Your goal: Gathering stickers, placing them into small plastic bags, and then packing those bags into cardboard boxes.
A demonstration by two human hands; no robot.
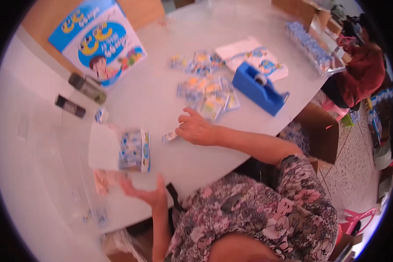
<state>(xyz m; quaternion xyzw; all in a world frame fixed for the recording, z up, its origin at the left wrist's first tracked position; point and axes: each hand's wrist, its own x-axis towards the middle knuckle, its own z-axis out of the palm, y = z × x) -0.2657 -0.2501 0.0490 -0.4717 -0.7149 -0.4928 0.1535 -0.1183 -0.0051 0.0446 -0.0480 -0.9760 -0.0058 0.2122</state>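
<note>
My left hand [146, 192] is slightly blurred, its fingers spread with nothing in them. Just beyond it on the table stands an open white-and-blue box [146, 153], packed with several small blue-and-white packets [131, 149]; its white lid [102, 146] lies folded out to the left. My right hand [197, 129] is over the middle of the table with curled fingers. At its fingertips is one small white-and-blue packet [168, 137], which the fingers seem to pinch. Past that hand lies a loose pile of clear packets [207, 89] with yellow and blue contents.
A blue tape dispenser [260, 89] stands right of the pile, beside a flat white printed bag [251, 56]. A large printed carton [100, 43], a dark bottle [88, 88] and a black cylinder [70, 106] are at the far left. Someone in dark red [362, 70] sits at far right.
</note>
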